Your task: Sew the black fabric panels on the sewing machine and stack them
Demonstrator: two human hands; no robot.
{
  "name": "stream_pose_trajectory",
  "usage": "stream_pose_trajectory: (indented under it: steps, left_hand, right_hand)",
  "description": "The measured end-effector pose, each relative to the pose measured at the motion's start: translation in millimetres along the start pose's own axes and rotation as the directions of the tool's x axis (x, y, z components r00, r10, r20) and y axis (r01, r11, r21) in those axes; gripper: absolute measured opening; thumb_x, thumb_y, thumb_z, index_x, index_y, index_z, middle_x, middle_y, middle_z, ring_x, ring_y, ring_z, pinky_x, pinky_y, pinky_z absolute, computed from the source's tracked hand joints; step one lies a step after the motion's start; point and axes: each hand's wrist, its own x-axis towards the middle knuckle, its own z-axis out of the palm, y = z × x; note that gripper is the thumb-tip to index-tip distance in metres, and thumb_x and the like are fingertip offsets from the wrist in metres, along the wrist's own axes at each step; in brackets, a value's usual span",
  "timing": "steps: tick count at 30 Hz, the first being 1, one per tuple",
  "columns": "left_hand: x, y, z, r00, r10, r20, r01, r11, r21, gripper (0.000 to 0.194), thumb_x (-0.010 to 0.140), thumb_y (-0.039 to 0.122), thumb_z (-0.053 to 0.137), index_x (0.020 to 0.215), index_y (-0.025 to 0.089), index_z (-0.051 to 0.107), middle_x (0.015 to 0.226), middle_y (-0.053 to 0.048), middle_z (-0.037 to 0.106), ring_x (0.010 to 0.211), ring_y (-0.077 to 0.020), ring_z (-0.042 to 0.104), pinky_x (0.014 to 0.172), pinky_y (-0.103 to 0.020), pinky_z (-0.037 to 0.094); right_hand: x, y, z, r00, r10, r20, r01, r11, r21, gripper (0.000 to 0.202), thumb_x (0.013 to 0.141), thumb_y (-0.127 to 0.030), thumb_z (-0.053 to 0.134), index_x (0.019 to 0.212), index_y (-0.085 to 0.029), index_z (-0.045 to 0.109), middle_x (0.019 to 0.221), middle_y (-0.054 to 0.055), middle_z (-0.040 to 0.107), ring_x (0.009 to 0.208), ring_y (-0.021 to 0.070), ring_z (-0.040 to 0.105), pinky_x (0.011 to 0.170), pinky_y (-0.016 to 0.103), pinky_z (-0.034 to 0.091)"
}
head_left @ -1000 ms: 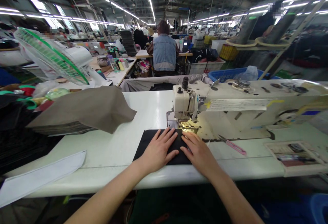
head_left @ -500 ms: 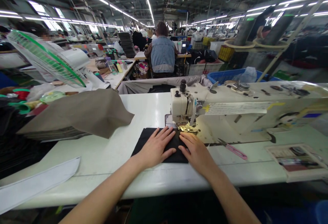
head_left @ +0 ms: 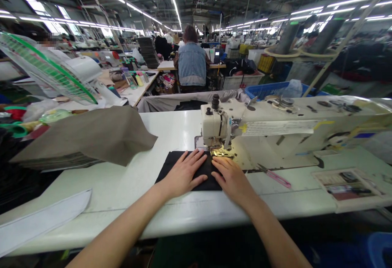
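Black fabric point(head_left: 167, 165) lies flat on the white sewing table point(head_left: 128, 186), its far edge at the needle area of a cream sewing machine point(head_left: 214, 131). My left hand point(head_left: 185, 174) rests palm down on the fabric with its fingers spread. To its right, my right hand point(head_left: 231, 178) lies on the fabric's right part, fingers stretched out and fingertips beside the lit brass-coloured guide point(head_left: 222, 153). The two hands are apart. Neither one grips anything.
Pink-handled snips point(head_left: 278, 178) lie right of my right hand. Brown-grey fabric point(head_left: 107, 133) is piled at the left, near a white strip point(head_left: 45, 217) and a fan point(head_left: 52, 68). A person in a denim vest point(head_left: 192, 64) sits ahead.
The whole view has shifted slightly. Both hands stay flat on the black fabric, and the fabric's near edge now sits slightly closer to the machine.
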Motion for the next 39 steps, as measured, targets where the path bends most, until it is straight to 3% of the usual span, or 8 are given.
stream_pose_trajectory:
  steps: [3,7,12,22,29,39]
  left_hand:
    - [-7.6,6.6,-3.6,0.999,0.034,0.015,-0.034,0.999,-0.010,0.059,0.103,0.050,0.043,0.154,0.023,0.037,0.163,-0.009,0.027,0.152,-0.0295,0.022,0.121,-0.055,0.021]
    - [-31.6,28.0,-7.2,0.979,0.196,0.060,-0.191,0.979,-0.074,0.045,0.106,0.034,0.040,0.151,0.030,0.043,0.161,-0.002,0.034,0.151,-0.0259,0.026,0.122,-0.052,0.023]
    - [-49.6,41.6,-5.7,0.974,0.223,0.034,-0.218,0.971,-0.101,0.050,0.104,0.038,0.043,0.153,0.029,0.039,0.160,-0.004,0.037,0.150,-0.0265,0.029,0.122,-0.051,0.025]
    - [-17.4,7.5,-4.9,0.980,0.195,0.031,-0.192,0.979,-0.063,0.051,0.104,0.048,0.041,0.152,0.029,0.042,0.160,-0.004,0.037,0.149,-0.0265,0.031,0.122,-0.051,0.025]
    - [10.7,-17.2,-4.7,0.987,0.159,-0.035,-0.162,0.981,-0.102,0.049,0.102,0.049,0.045,0.147,0.030,0.049,0.157,-0.005,0.043,0.147,-0.0272,0.036,0.120,-0.052,0.028]
    - [27.0,-32.2,-1.5,0.991,0.117,-0.069,-0.123,0.987,-0.102,0.049,0.103,0.047,0.043,0.148,0.030,0.047,0.156,-0.006,0.045,0.146,-0.0271,0.037,0.120,-0.054,0.026]
  right_hand:
    - [-10.4,-2.3,-5.3,0.999,-0.053,0.003,0.053,0.999,-0.006,0.031,0.095,-0.018,0.057,0.125,-0.017,0.066,0.127,0.013,0.068,0.120,0.0276,0.061,0.104,0.051,0.051]
    - [-38.8,-10.3,-13.9,0.992,-0.126,-0.004,0.126,0.992,-0.017,0.029,0.098,-0.020,0.053,0.123,-0.015,0.067,0.126,0.013,0.069,0.118,0.0271,0.063,0.102,0.049,0.053]
    - [-57.0,-18.3,-19.8,0.991,-0.137,-0.005,0.137,0.991,-0.005,0.033,0.099,-0.020,0.050,0.129,-0.021,0.064,0.129,0.010,0.068,0.120,0.0259,0.062,0.103,0.048,0.052]
    - [-13.5,-3.3,-14.1,0.994,-0.106,0.018,0.107,0.993,-0.057,0.024,0.098,-0.019,0.055,0.118,-0.017,0.069,0.117,0.010,0.070,0.107,0.0260,0.061,0.095,0.045,0.052]
    - [14.6,3.1,-8.4,1.000,0.006,0.019,-0.003,0.988,-0.155,0.020,0.096,-0.023,0.059,0.113,-0.024,0.070,0.108,0.008,0.068,0.101,0.0266,0.061,0.087,0.043,0.050]
    - [7.4,3.3,-4.3,1.000,0.014,-0.011,-0.016,0.993,-0.114,0.023,0.095,-0.021,0.059,0.116,-0.024,0.067,0.113,0.010,0.066,0.107,0.0285,0.059,0.091,0.047,0.051]
